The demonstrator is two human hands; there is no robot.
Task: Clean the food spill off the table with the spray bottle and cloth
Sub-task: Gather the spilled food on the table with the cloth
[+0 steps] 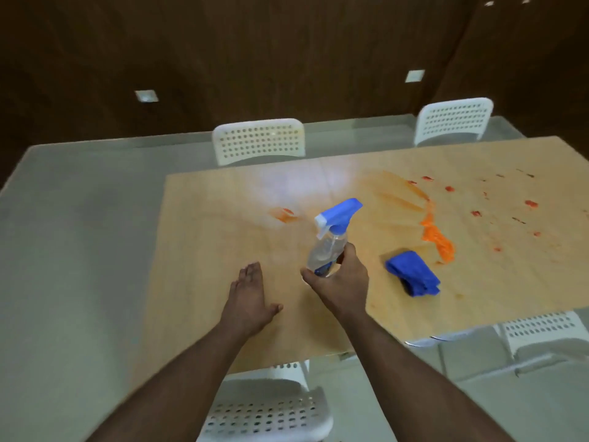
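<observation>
Gripping the lower body of the clear spray bottle (328,247), the right hand (339,277) has its grip curled round it and holds it tilted above the wooden tabletop (204,250), blue nozzle pointing left. The left hand (248,298) lies flat on the tabletop just beside it, fingers straight, grip holding nothing. A folded blue cloth (412,275) rests to the right, near the orange food spill (436,239) and scattered red spots; 4 white chairs (259,141) surround the tabletop.
</observation>
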